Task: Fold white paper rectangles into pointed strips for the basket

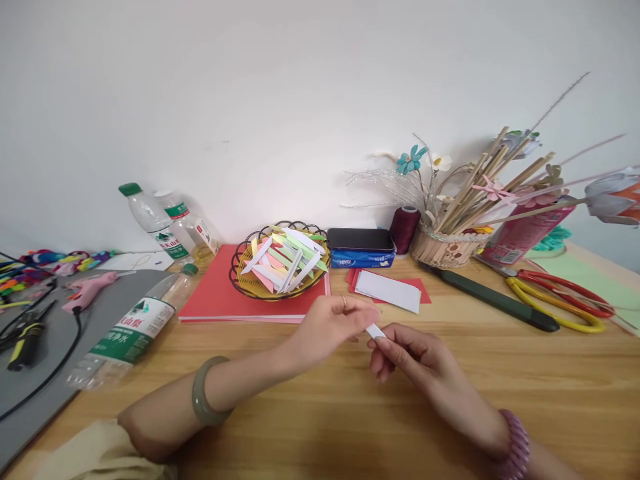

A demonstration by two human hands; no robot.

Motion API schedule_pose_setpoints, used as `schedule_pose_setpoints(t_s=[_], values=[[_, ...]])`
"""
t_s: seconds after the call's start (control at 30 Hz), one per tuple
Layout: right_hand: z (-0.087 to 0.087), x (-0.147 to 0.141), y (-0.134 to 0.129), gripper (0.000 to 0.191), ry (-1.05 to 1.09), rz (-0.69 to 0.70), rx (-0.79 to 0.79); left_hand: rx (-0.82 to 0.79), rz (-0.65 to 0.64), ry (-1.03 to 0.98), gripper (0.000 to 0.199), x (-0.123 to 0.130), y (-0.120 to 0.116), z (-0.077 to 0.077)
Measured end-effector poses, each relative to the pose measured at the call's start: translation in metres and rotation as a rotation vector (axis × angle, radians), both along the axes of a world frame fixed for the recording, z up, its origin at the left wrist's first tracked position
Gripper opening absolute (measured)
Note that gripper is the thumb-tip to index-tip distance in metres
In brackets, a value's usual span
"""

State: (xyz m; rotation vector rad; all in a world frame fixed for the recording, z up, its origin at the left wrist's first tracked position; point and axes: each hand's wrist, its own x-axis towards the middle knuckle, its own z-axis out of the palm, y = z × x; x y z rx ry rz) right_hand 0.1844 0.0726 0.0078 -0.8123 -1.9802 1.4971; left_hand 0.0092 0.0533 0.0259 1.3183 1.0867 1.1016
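Between my two hands, above the wooden table, is a small folded strip of white paper. My right hand pinches its lower end between thumb and fingers. My left hand, with a ring on one finger, closes over its upper end; the fingertips there are partly hidden. Just behind them lies a small stack of white paper slips on red paper slips. To the left, a round woven basket holds many folded paper strips in white, green, yellow and pink.
Red paper sheets lie under the basket. A plastic bottle lies left, near a pink glue gun. Behind are a blue tissue pack and a thread spool. Scissors and a dark green cutter are right.
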Motion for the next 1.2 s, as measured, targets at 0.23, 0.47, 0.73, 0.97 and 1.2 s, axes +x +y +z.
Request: schedule_pose_setpoints(t_s=[0.23,0.47,0.73,0.97,1.2], values=[[-0.001,-0.005,0.002,0.043,-0.038,0.039,-0.091,0.293,0.081,0.386,0.026,0.004,-0.003,-0.004],[-0.007,-0.005,-0.002,0.045,-0.079,0.126,-0.045,0.215,-0.253,0.622,0.03,-0.006,0.002,0.001],[-0.006,-0.007,-0.006,0.042,-0.226,0.321,0.052,0.171,-0.723,0.834,0.048,-0.018,0.006,0.009],[-0.006,0.003,0.009,0.031,-0.327,0.409,0.346,0.704,-0.6,1.401,0.034,-0.003,-0.005,0.002],[0.0,0.024,0.022,0.034,-0.435,0.324,0.534,0.862,-0.47,1.424,0.025,-0.011,-0.004,0.003]])
